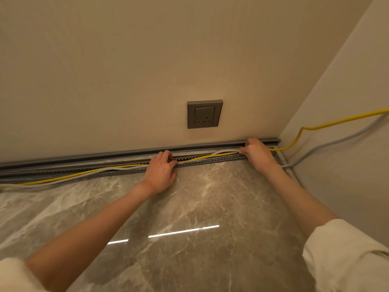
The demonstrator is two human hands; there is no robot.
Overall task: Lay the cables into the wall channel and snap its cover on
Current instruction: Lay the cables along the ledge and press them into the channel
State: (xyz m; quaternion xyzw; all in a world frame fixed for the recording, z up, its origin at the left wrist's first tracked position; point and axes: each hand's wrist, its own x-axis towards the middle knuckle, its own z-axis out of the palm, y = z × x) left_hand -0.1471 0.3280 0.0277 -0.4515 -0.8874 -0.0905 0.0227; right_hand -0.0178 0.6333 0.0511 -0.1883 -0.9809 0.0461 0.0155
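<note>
A grey slotted wall channel (210,160) runs along the foot of the wall, its top open. A long grey cover strip (105,155) lies against the wall just behind it. A yellow cable (69,177) and a grey cable (63,181) run along the channel, partly inside and partly over its front edge at the left. My left hand (161,171) rests on the channel's middle with fingers curled on the cables. My right hand (255,151) grips both cables near the right corner.
A grey wall socket (204,114) sits above the channel. The yellow cable (336,122) and grey cable (336,140) continue along the right side wall. Glossy marble floor (200,207) fills the foreground.
</note>
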